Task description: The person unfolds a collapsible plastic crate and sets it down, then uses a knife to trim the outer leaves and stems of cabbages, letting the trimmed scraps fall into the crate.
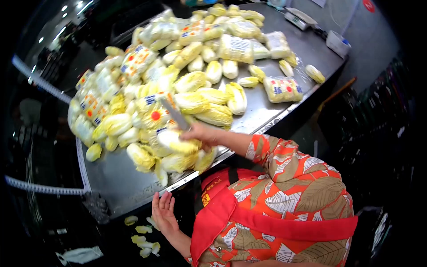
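Observation:
My right hand (pixel 201 135) is closed round a knife (pixel 175 113), its broad blade slanting up and left over the pile. Beneath that hand, a cabbage with a white base (pixel 178 142) lies at the table's near edge, partly hidden and blurred. My left hand (pixel 164 213) hangs just off the table edge, with nothing in it and its fingers apart. Yellow-green napa cabbages (pixel 191 102) are heaped beyond the knife, mixed with printed plastic packs of cabbage (pixel 238 49).
The metal table (pixel 120 191) has a long straight near edge. A scale (pixel 300 18) and a white container (pixel 338 43) stand at the upper right. Loose leaves (pixel 144 240) lie below the table, near a pale cloth-like item (pixel 80 255). Dark plastic (pixel 95 207) hangs at the left corner.

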A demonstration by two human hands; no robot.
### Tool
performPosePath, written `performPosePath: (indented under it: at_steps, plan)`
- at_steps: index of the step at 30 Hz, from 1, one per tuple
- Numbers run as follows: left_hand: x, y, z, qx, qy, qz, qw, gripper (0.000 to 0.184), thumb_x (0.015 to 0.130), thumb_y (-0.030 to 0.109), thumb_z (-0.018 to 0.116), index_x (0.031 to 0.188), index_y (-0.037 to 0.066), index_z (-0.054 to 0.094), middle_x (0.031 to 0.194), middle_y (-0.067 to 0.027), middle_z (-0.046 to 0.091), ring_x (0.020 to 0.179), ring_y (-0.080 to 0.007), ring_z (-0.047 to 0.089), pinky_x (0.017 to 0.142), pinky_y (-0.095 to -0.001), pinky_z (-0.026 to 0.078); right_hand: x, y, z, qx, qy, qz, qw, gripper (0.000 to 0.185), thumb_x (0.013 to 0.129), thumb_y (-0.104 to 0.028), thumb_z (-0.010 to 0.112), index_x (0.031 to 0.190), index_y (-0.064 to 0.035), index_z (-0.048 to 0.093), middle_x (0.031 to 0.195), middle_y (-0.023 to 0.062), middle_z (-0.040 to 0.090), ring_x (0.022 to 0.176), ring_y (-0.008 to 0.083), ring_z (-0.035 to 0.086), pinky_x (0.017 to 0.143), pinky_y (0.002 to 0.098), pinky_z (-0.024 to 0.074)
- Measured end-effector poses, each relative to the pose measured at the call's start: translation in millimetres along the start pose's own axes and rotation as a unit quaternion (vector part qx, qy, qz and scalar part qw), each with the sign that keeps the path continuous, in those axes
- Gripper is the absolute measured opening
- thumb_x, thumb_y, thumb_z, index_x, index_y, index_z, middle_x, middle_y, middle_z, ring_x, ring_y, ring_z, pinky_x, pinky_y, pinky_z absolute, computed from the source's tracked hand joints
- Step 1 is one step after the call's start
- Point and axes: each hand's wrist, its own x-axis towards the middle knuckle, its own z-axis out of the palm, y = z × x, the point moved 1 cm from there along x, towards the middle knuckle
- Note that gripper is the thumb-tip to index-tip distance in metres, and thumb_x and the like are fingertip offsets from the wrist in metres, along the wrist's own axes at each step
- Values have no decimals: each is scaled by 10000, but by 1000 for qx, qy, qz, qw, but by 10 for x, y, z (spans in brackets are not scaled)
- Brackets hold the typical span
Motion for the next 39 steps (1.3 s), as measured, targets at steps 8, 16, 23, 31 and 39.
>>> performPosePath:
  at_steps: [8, 16, 23, 31, 39]
  plan:
    - [505, -271, 166, -24, 29, -27, 999, 259, 938, 263, 485, 994, 18, 546, 809, -116, 626, 771, -238, 614, 809, -393, 486, -762, -465, -1808, 45, 377, -56, 923, 488, 719, -389, 746, 1031, -62, 562, 824, 41, 598, 626, 106, 561, 462, 240, 442]
    - [883, -401, 545, -11, 12, -58, 998, 239, 915, 208, 520, 1072, 28, 520, 821, -100, 615, 808, -223, 583, 813, -373, 460, -1439, -1018, -3547, 114, 620, -153, 761, 365, 728, -327, 758, 889, -56, 574, 664, 77, 564, 454, 151, 496, 362, 275, 364]
    - [1000, -457, 608, 21, -12, -63, 998, 251, 914, 163, 516, 1107, 3, 505, 904, -137, 618, 864, -245, 600, 841, -386, 473, -1446, -1590, -3781, -3, 548, -206, 811, 332, 841, -164, 613, 1090, 33, 516, 888, 159, 664, 536, 91, 482, 437, 199, 399]
    - [1000, -514, 784, 214, -19, -64, 974, 223, 848, 33, 602, 1060, -26, 566, 969, -128, 643, 872, -183, 624, 804, -279, 480, -834, -594, -2418, -162, 422, -39, 891, 410, 779, -89, 533, 1178, 2, 556, 762, 106, 652, 489, 101, 537, 424, 228, 422]
    - [1120, -646, 1251, 732, -199, 230, 609, 726, 677, 413, 740, 1257, 62, 478, 1045, -127, 612, 1113, -315, 489, 1044, -514, 227, -579, 141, -1115, -252, 93, 104, 958, 370, 822, -192, 559, 1172, -72, 585, 665, 39, 626, 457, 70, 505, 440, 214, 424]
